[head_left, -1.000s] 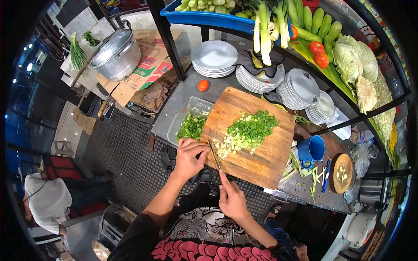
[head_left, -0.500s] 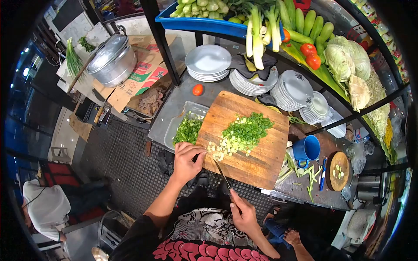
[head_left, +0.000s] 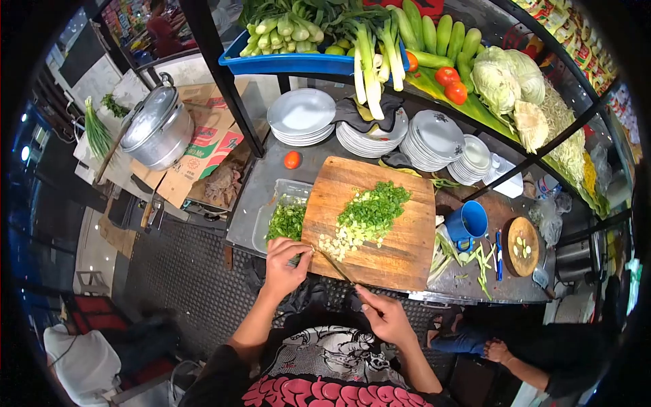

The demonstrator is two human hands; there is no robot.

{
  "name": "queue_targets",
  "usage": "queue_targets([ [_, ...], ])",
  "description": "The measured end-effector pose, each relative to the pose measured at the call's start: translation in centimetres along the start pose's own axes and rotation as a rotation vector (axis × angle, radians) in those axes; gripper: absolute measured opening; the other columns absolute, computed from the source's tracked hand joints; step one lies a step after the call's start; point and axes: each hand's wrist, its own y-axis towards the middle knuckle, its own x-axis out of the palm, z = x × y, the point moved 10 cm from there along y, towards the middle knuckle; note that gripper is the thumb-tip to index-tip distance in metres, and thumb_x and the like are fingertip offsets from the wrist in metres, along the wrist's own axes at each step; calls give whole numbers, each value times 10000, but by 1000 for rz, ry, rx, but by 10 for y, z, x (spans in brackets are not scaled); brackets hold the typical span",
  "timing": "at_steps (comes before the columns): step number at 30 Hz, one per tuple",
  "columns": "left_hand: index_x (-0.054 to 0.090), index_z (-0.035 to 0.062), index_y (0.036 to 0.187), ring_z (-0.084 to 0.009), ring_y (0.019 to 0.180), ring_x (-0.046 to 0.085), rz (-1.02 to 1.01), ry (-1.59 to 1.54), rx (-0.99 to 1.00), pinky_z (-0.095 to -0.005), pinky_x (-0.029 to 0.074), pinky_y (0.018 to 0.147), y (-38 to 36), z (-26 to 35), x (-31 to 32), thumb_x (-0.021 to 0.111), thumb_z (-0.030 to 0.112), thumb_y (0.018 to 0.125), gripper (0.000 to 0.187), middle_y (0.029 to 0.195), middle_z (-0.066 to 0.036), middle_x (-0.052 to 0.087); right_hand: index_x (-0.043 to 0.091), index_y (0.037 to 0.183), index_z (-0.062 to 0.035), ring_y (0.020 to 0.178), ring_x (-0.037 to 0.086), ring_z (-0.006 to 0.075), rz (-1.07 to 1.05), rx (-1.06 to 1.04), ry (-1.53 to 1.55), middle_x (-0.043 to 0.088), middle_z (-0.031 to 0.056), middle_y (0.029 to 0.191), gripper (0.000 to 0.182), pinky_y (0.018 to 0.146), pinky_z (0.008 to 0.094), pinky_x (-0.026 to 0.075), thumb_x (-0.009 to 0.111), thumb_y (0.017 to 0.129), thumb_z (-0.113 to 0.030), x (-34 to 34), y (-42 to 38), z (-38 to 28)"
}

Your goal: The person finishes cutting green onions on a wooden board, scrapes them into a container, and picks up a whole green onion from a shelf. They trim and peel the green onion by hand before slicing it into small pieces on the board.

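My right hand (head_left: 385, 315) grips a knife (head_left: 336, 267) by its handle, the blade slanting up and left across the near edge of the wooden cutting board (head_left: 400, 254). Thumb and fingers pinched, my left hand (head_left: 285, 268) is at the board's near left corner, close to the knife's tip. What those fingers hold, if anything, is too small to make out. Chopped green onion (head_left: 373, 214) lies heaped on the board, with pale pieces nearest the left hand. Just left of the board, a clear plastic container (head_left: 261, 227) holds more chopped greens (head_left: 286, 220).
Behind the board stand stacked plates (head_left: 302, 112) and a tomato (head_left: 292, 160). To the right are a blue mug (head_left: 466, 224) and a round wooden board (head_left: 523, 247). A blue tray (head_left: 291, 64) of vegetables sits above. Another person's hand (head_left: 498, 351) shows at lower right.
The knife's tip has moved up and left, closer to my pinched left fingers. My view has shifted, and more of the other person's arm shows at lower right.
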Motion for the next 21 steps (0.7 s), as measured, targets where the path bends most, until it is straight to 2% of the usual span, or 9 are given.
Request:
queue_targets([
  [1, 792, 72, 889, -249, 892, 645, -18, 5, 21, -386, 451, 867, 1, 2, 0, 831, 37, 793, 110, 911, -40, 768, 639, 1471, -174, 775, 695, 331, 31, -26, -10, 746, 178, 951, 499, 736, 382, 551, 657, 985, -65, -3, 1, -4],
  [2, 793, 76, 905, -251, 892, 642, -33, 21, 36, -388, 451, 869, 2, 4, 1, 824, 39, 797, 118, 910, -38, 760, 657, 1452, -159, 762, 693, 299, 65, -63, 10, 744, 167, 931, 496, 726, 370, 548, 676, 970, -42, -8, 1, -8],
  [5, 796, 98, 979, -258, 893, 629, -80, 53, 124, -395, 449, 879, 8, 15, 2, 793, 42, 816, 171, 926, -31, 717, 703, 1390, -107, 686, 606, 186, 150, 11, 56, 699, 107, 841, 450, 658, 315, 495, 701, 951, -12, -23, -7, -3],
  [7, 794, 97, 976, -258, 897, 630, -113, 72, 184, -397, 449, 878, 9, 17, 5, 790, 41, 815, 170, 938, -33, 712, 720, 1362, -82, 659, 548, 138, 200, 2, 114, 668, 77, 803, 423, 629, 288, 459, 703, 948, 1, -27, -16, 7],
  [10, 778, 85, 952, -262, 907, 634, -166, 68, 219, -408, 447, 877, 10, 18, 9, 788, 43, 820, 139, 949, -36, 701, 727, 1353, -69, 649, 497, 96, 217, 110, 169, 631, 53, 765, 422, 608, 271, 420, 708, 941, 20, -20, -24, 33],
  [14, 768, 62, 928, -280, 901, 628, -223, 69, 227, -399, 438, 868, 15, 21, 9, 786, 53, 852, 79, 927, -61, 705, 736, 1344, -65, 689, 505, 52, 306, 53, 233, 690, 32, 813, 406, 628, 244, 419, 717, 947, 17, -31, -39, 35],
  [17, 751, 47, 945, -292, 915, 633, -249, 76, 228, -404, 446, 869, 17, 22, 13, 786, 29, 860, 94, 935, -77, 711, 735, 1346, -65, 709, 514, 49, 324, 180, 270, 724, 12, 873, 389, 653, 236, 435, 724, 962, -4, -31, -46, 65],
  [20, 747, 40, 944, -307, 915, 632, -254, 84, 220, -413, 457, 865, 19, 25, 15, 787, 27, 863, 91, 944, -95, 713, 729, 1356, -68, 773, 553, 43, 262, 218, 314, 772, 17, 969, 390, 718, 228, 469, 729, 970, -13, -35, -44, 66],
  [21, 742, 28, 951, -324, 912, 632, -258, 96, 204, -423, 468, 862, 21, 26, 16, 779, 18, 869, 91, 948, -113, 710, 722, 1367, -74, 848, 587, 41, 280, 191, 400, 797, 31, 1086, 390, 782, 225, 489, 727, 981, -22, -38, -44, 63],
])
